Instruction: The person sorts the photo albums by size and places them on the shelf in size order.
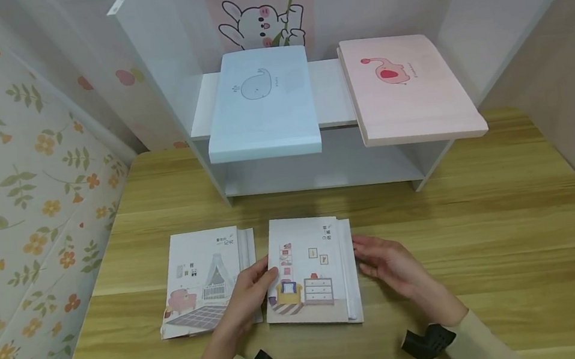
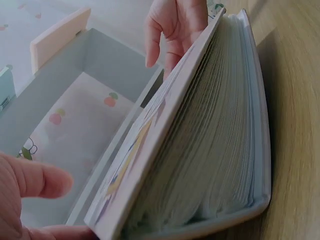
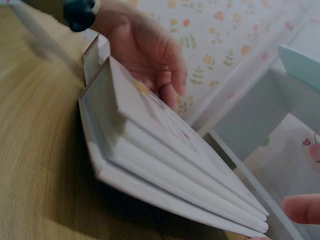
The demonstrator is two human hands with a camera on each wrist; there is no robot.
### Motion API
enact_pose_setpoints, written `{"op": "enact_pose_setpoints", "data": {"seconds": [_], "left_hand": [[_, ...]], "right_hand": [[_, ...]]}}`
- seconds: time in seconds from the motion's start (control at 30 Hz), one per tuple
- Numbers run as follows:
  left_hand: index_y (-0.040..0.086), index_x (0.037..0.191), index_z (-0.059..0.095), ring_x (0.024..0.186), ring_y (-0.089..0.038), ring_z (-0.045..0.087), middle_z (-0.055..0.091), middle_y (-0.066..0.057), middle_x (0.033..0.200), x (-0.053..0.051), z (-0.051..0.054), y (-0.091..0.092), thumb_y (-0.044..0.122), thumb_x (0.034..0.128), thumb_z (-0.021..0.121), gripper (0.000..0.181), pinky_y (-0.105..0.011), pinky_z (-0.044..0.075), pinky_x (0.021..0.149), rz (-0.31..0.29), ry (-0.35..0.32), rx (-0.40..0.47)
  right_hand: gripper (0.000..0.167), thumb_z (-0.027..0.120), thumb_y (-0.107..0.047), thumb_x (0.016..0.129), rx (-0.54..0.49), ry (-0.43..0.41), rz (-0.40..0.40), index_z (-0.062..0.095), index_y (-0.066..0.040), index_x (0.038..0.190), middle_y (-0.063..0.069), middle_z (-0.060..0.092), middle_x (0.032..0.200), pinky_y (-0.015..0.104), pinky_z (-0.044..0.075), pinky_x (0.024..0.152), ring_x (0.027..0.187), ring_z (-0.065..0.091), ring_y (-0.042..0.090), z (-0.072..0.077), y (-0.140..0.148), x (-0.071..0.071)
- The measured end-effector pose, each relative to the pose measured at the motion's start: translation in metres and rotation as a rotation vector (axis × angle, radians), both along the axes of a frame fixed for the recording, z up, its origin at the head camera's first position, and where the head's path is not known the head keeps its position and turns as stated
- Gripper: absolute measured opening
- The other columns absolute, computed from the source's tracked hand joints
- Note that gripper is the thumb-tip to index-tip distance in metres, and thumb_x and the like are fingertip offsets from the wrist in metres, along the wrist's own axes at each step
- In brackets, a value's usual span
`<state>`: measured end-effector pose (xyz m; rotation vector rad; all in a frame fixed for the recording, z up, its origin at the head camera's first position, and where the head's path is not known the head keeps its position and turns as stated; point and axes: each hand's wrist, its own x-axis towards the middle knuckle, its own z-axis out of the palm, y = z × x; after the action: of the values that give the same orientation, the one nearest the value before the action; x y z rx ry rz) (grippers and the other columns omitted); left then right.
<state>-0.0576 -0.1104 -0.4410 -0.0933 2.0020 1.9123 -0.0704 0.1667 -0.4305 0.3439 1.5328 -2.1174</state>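
A thick white album [image 1: 306, 262] with a drawn room on its cover lies on the table. At its left edge is my left hand [image 1: 247, 299], the thumb by the cover and the fingers along the side. My right hand [image 1: 397, 268] is at the right edge, fingertips beside it and loosely bent. The left wrist view shows the album's page edges [image 2: 205, 135] fanned between its covers, with my left thumb [image 2: 47, 180] held apart from the cover. In the right wrist view, the album [image 3: 165, 120] has its layered pages facing the camera.
A second white album [image 1: 203, 287] lies to the left, close to my left hand. Behind stands a white shelf unit [image 1: 319, 169] with a light blue book [image 1: 264, 107] and a pink book [image 1: 407, 91] on it, both overhanging its front. A floral curtain [image 1: 20, 178] hangs at the left.
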Motion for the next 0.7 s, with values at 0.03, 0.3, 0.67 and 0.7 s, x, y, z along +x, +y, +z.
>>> {"op": "enact_pose_setpoints", "data": {"seconds": [0.03,0.3,0.67,0.7], "left_hand": [[-0.013,0.137,0.035,0.111,-0.027,0.053,0.048,-0.027,0.132,0.0,0.0,0.0,0.007,0.0966,0.046,0.046,-0.03,0.045,0.091,0.003,-0.002,0.004],[-0.012,0.138,0.034,0.109,-0.025,0.053,0.047,-0.027,0.133,0.001,0.002,0.0,0.006,0.0968,0.044,0.046,-0.034,0.045,0.092,0.029,-0.028,0.001],[-0.01,0.14,0.032,0.122,-0.032,0.045,0.04,-0.028,0.139,0.003,0.003,0.001,0.003,0.0947,0.045,0.049,-0.037,0.043,0.096,0.009,-0.073,0.107],[-0.01,0.14,0.031,0.125,-0.032,0.043,0.038,-0.028,0.14,0.003,0.004,0.001,0.002,0.0944,0.045,0.049,-0.037,0.041,0.097,0.006,-0.069,0.118]], "right_hand": [[0.053,0.052,-0.007,0.095,0.026,0.009,0.005,0.031,0.012,0.139,-0.006,0.062,0.106,0.023,0.047,0.078,0.096,0.055,0.007,0.0,-0.001,0.001],[0.068,0.054,-0.003,0.092,0.066,0.099,0.134,0.015,0.002,0.148,0.024,0.042,0.137,0.034,0.047,0.088,0.104,0.056,0.015,-0.004,-0.005,0.009],[0.095,0.064,0.011,0.08,0.094,0.195,0.121,0.005,-0.012,0.152,0.029,0.038,0.138,0.027,0.049,0.085,0.114,0.054,0.022,-0.002,-0.015,0.02],[0.096,0.064,0.012,0.08,0.1,0.195,0.11,0.006,-0.013,0.152,0.029,0.039,0.138,0.027,0.049,0.085,0.113,0.055,0.021,-0.001,-0.015,0.02]]}}
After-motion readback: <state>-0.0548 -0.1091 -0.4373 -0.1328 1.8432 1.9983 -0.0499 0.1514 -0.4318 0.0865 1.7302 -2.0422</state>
